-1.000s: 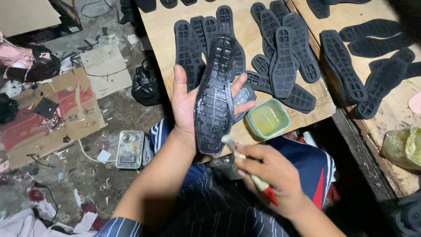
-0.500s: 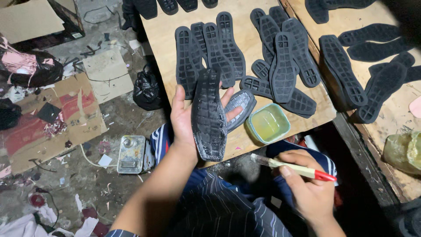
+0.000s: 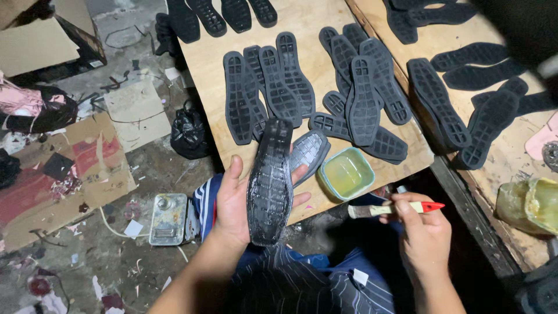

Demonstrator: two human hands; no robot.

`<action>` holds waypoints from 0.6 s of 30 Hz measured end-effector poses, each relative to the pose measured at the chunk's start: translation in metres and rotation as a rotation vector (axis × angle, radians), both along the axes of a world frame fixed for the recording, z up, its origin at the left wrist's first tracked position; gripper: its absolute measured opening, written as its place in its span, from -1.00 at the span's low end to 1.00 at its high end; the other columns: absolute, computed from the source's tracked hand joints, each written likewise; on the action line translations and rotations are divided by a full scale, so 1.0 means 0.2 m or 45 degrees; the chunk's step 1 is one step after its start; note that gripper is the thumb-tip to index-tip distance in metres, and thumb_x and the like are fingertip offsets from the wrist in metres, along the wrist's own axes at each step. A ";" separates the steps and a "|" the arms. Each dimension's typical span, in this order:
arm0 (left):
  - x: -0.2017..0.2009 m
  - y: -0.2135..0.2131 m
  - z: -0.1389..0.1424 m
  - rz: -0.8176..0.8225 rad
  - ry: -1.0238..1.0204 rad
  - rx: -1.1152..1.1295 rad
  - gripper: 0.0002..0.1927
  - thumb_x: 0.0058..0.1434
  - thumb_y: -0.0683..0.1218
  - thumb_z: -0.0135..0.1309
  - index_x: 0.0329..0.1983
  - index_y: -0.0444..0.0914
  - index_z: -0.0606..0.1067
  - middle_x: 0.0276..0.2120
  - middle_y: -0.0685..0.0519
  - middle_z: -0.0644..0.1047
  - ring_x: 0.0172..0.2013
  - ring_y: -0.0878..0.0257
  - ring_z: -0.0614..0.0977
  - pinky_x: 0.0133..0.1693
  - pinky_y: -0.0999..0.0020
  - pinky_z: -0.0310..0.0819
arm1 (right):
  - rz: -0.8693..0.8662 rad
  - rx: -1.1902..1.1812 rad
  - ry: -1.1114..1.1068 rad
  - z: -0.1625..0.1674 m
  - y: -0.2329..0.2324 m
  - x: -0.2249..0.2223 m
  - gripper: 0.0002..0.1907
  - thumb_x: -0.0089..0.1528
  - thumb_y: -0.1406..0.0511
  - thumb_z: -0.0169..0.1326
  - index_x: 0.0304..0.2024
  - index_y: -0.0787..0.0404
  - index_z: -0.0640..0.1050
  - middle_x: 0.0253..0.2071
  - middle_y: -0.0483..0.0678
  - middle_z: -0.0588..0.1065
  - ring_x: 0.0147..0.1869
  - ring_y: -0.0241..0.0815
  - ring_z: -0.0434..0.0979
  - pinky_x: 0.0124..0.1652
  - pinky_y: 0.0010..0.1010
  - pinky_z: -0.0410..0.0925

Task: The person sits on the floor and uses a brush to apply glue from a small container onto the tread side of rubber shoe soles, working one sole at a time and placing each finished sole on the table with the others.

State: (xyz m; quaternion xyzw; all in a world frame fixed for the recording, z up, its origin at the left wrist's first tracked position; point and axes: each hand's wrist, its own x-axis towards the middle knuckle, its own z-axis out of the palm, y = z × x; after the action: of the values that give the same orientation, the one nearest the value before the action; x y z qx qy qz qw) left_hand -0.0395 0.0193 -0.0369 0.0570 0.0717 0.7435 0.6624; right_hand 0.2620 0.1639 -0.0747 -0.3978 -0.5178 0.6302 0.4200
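The left hand (image 3: pixel 235 203) cradles a glossy black shoe sole (image 3: pixel 270 181) upright in its palm, fingers curled around the edges, at the near edge of the table (image 3: pixel 209 70). The right hand (image 3: pixel 424 232) pinches a small brush (image 3: pixel 395 208) near the green glue tub (image 3: pixel 346 172).

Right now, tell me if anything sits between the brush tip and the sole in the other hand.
Nothing visible does. The brush in the right hand points its bristles toward the black sole in the left hand; only open space lies between them, with the glue tub just above that gap.
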 end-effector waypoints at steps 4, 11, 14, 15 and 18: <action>-0.01 0.00 -0.01 0.100 0.068 -0.071 -0.15 0.35 0.36 -0.20 0.54 -0.21 0.08 0.45 -0.10 0.20 0.43 -0.18 0.22 0.30 -0.43 0.08 | -0.116 -0.203 0.133 -0.18 0.11 0.17 -0.75 0.44 0.29 0.03 -0.04 0.41 0.52 -0.23 0.15 0.53 -0.25 -0.04 0.56 -0.17 -0.24 0.45; -0.02 0.03 -0.01 0.045 0.025 0.069 -0.12 0.37 0.35 -0.17 0.56 -0.27 0.07 0.49 -0.11 0.18 0.46 -0.11 0.23 0.35 -0.34 0.11 | -0.103 -0.375 0.390 -0.17 0.02 0.27 -0.75 0.34 0.29 -0.04 -0.09 0.39 0.48 -0.14 0.21 0.54 -0.10 0.04 0.64 -0.03 -0.12 0.51; 0.02 0.08 0.02 0.108 0.102 0.077 -0.15 0.38 0.33 -0.15 0.55 -0.26 0.07 0.48 -0.12 0.20 0.46 -0.09 0.23 0.37 -0.27 0.14 | 0.093 -0.359 0.226 -0.06 -0.05 0.12 -0.67 0.24 0.43 -0.01 0.06 0.42 0.48 -0.03 0.28 0.56 -0.11 -0.02 0.60 -0.11 -0.25 0.44; 0.04 0.11 0.03 0.146 0.136 0.064 -0.16 0.39 0.32 -0.15 0.55 -0.26 0.08 0.47 -0.13 0.21 0.46 -0.09 0.23 0.37 -0.24 0.15 | 0.175 -0.360 0.170 -0.02 -0.07 0.05 -0.62 0.23 0.47 0.02 0.11 0.44 0.47 0.00 0.31 0.56 -0.12 -0.06 0.57 -0.15 -0.31 0.41; 0.10 0.17 0.07 0.255 0.144 0.134 -0.24 0.46 0.26 -0.14 0.53 -0.29 0.12 0.39 -0.13 0.27 0.46 -0.08 0.25 0.37 -0.23 0.22 | 0.493 -0.186 -0.063 0.08 -0.16 -0.15 -0.48 0.18 0.50 0.09 0.22 0.40 0.42 0.07 0.23 0.57 -0.11 -0.22 0.49 -0.09 -0.44 0.39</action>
State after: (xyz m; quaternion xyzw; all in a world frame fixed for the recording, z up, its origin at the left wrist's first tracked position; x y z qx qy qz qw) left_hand -0.0201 0.0524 -0.0235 0.1262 0.0753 0.8043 0.5757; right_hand 0.2320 0.1319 -0.0587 -0.3357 -0.5477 0.7252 0.2480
